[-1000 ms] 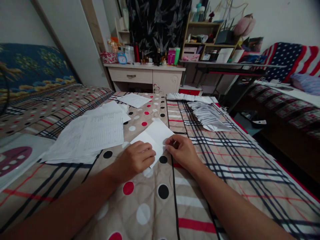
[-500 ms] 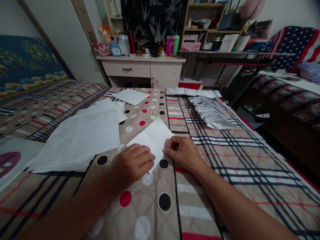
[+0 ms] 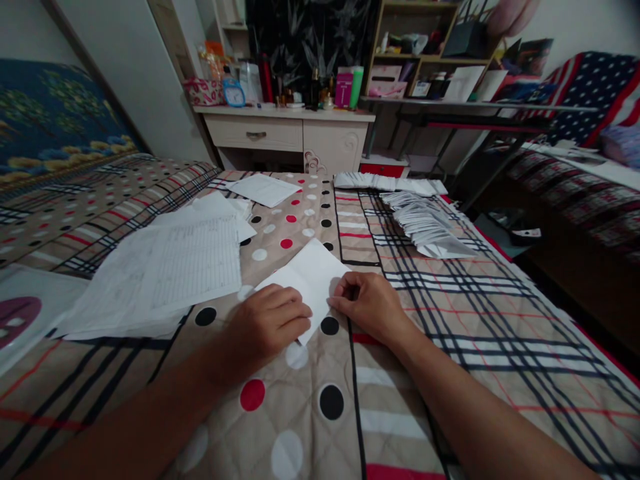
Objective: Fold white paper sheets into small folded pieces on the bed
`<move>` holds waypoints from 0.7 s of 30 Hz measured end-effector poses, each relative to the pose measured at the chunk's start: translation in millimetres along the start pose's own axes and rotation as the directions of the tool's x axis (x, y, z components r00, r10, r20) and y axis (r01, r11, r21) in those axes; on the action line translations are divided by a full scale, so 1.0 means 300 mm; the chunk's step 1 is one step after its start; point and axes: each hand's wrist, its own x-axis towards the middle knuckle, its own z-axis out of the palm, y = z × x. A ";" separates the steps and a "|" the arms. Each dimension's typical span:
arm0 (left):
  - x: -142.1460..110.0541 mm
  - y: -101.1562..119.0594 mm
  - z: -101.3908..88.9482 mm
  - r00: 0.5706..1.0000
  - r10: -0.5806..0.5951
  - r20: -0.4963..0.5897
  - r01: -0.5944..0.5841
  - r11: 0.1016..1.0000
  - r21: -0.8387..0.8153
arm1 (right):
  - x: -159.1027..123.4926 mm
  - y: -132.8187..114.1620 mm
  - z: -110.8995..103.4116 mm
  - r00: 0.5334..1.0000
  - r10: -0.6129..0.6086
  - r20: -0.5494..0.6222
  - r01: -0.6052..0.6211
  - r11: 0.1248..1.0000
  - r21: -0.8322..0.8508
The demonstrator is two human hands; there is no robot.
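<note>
A small white sheet of paper (image 3: 316,270) lies on the quilted bedspread in front of me, turned so that one corner points away. A faint crease seems to run across it. My left hand (image 3: 273,317) covers its near left edge, fingers curled together and thumb hidden underneath. At the right edge, my right hand (image 3: 364,298) pinches the paper between thumb and bent fingers. Both hands rest low, close to the bed, with the sheet between them.
Left of my hands is a spread pile of lined, written-on sheets (image 3: 195,263). Behind it lies a separate sheet (image 3: 265,190). To the far right are a fanned stack of folded papers (image 3: 425,227) and a long row of folded papers (image 3: 390,183). A plastic bag (image 3: 45,293) sits far left.
The camera view has tilted down and shifted slightly. Both hands keep nearly the same hold on the small sheet, which looks almost unmoved on the bed.
</note>
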 end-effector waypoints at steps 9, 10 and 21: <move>-0.008 -0.005 0.000 0.991 -0.110 0.076 0.118 0.986 -0.119 | 0.008 -0.010 -0.004 1.000 0.019 0.015 -0.018 0.999 -0.045; -0.007 -0.005 0.003 0.988 -0.127 0.083 0.137 0.982 -0.127 | 0.008 -0.012 -0.005 1.000 0.018 0.017 -0.017 0.999 -0.049; -0.014 -0.038 0.047 0.822 -0.530 0.208 0.568 0.738 -0.364 | 0.007 -0.015 -0.009 0.999 0.024 0.021 -0.022 0.998 -0.058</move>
